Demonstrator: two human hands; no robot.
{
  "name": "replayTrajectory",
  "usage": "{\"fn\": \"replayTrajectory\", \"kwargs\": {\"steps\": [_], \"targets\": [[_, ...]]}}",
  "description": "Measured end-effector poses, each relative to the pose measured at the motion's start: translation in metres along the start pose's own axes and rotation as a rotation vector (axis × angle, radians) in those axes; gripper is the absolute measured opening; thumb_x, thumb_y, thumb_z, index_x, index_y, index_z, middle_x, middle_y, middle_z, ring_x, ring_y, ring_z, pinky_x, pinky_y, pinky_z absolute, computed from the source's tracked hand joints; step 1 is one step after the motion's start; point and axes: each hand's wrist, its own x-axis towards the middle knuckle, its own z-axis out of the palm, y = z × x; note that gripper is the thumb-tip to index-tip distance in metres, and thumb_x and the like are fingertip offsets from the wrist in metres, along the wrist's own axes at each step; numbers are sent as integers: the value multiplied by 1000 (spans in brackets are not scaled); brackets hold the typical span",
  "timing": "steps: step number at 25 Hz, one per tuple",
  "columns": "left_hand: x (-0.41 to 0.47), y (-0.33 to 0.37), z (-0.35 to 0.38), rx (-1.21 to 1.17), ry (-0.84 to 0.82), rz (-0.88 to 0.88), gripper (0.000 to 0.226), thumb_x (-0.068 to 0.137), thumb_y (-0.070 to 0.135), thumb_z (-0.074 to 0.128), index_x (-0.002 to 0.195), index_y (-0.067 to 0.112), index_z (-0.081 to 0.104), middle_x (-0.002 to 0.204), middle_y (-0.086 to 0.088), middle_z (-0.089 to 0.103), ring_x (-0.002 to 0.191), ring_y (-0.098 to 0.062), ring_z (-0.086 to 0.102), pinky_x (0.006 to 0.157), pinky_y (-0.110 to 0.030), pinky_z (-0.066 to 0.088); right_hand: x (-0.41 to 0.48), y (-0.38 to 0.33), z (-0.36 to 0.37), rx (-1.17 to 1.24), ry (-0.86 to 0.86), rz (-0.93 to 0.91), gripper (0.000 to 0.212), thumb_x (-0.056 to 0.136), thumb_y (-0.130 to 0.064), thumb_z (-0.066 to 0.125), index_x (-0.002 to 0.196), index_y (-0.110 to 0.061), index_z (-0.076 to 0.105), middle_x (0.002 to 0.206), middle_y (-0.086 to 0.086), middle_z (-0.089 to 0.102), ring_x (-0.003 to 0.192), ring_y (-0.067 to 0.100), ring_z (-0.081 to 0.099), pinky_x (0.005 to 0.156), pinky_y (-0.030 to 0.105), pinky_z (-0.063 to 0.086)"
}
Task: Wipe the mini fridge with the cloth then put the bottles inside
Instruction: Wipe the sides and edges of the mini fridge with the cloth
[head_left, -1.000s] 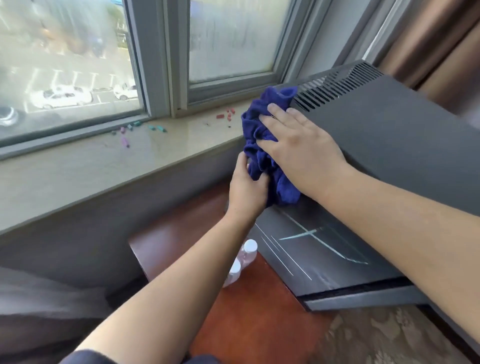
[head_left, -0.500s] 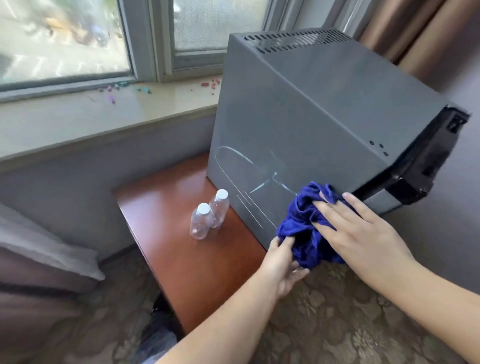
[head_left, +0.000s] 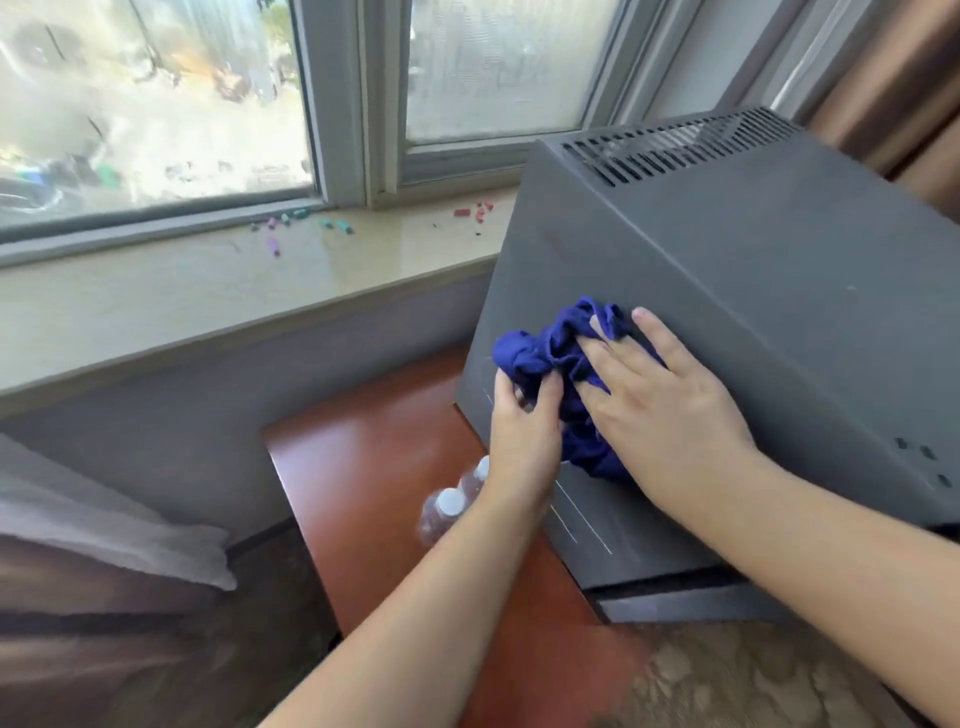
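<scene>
Blue cloth (head_left: 550, 353), soft and bunched, on the grey side of the mini fridge (head_left: 727, 260) (head view): right hand (head_left: 660, 410) presses it flat-fingered, left hand (head_left: 524, 431) pinches its edge. Probably light and limp; best gathered by its bulk.

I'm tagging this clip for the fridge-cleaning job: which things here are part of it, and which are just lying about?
Part of the job: mini fridge; blue cloth, gripped by the left hand, pressed flat by the right hand; two bottles on the wooden table.
Just lying about: small coloured bits on the windowsill; brown curtain.
</scene>
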Motion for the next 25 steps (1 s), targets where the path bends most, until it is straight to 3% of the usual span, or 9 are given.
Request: {"fn": "replayTrajectory", "kwargs": {"steps": [3, 7, 12, 16, 18, 21, 25], "targets": [[73, 45, -23, 119, 51, 139, 29, 100, 22, 62, 127, 32, 57, 127, -8, 70, 120, -30, 66, 105, -58, 49, 81, 14, -18, -48, 10, 29, 53, 98, -29, 34, 149, -20, 43, 167, 15, 15, 155, 32, 12, 120, 52, -17], [130, 48, -47, 202, 119, 158, 38, 97, 29, 64, 135, 29, 55, 118, -3, 74, 107, -19, 72, 99, -57, 54, 149, 6, -27, -20, -69, 29, 47, 102, -34, 40, 147, -21, 47, 169, 13, 13, 157, 31, 5, 122, 51, -13], [101, 10, -34, 189, 164, 138, 39, 95, 20, 62, 132, 33, 55, 116, -2, 74, 108, -26, 71, 95, -59, 54, 127, -3, -15, 42, -84, 10, 48, 105, -31, 37, 150, -15, 44, 169, 13, 11, 157, 32, 4, 124, 50, -12], [24, -42, -17, 313, 126, 116, 34, 95, 22, 57, 125, 37, 58, 110, 8, 72, 99, -9, 69, 90, -35, 54, 48, -14, 0, 75, -123, -9, 44, 104, -26, 35, 144, -14, 50, 168, 13, 13, 157, 31, 6, 123, 51, -13], [-18, -76, -10, 372, 67, 20, 30, 93, 25, 55, 119, 38, 58, 114, -2, 69, 101, -17, 67, 93, -39, 51, -5, -23, 12, 101, -155, -24, 43, 104, -23, 32, 141, -14, 52, 168, 13, 15, 157, 31, 8, 122, 51, -15], [-85, -120, 0, 372, -7, -211, 26, 88, 30, 54, 111, 41, 61, 115, -12, 67, 104, -33, 67, 97, -56, 51, -85, -38, 31, 128, -240, -19, 45, 104, -22, 27, 143, -14, 47, 169, 13, 9, 156, 31, 9, 121, 52, -19], [-150, -151, 8, 129, -162, -553, 33, 82, 23, 51, 103, 44, 66, 111, 0, 73, 103, -21, 71, 90, -45, 59, -158, -53, 51, 143, -321, -35, 52, 98, -18, 20, 137, -13, 54, 168, 14, 17, 154, 31, 21, 122, 48, -17]]}}
